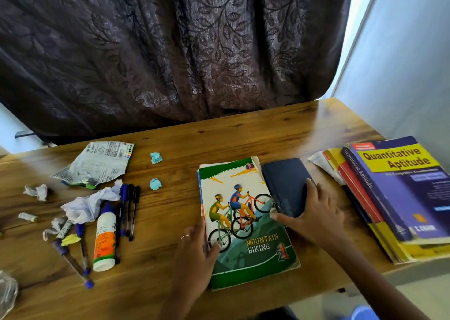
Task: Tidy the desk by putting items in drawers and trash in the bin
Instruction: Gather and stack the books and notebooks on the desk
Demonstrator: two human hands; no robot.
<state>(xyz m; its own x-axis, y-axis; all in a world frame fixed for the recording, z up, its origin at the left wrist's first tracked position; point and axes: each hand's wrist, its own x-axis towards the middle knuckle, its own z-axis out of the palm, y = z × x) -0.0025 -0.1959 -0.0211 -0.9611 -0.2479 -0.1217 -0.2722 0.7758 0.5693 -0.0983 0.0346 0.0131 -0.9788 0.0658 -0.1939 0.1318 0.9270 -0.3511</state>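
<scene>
I see my left hand (194, 249) resting flat, fingers spread, on the left edge of the Mountain Biking notebook (246, 222) at the middle of the worktop (243, 137), its grip holding nothing. My right hand (314, 212) lies spread over the dark blue diary (283, 183) just beside it, not closed around it. Crumpled paper (90, 202), pens (130, 207) and a glue bottle (104, 241) lie well to the left.

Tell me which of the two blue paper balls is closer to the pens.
The nearer blue ball, level with the pen caps. The other ball lies farther back, beside the torn wrapper.
</scene>
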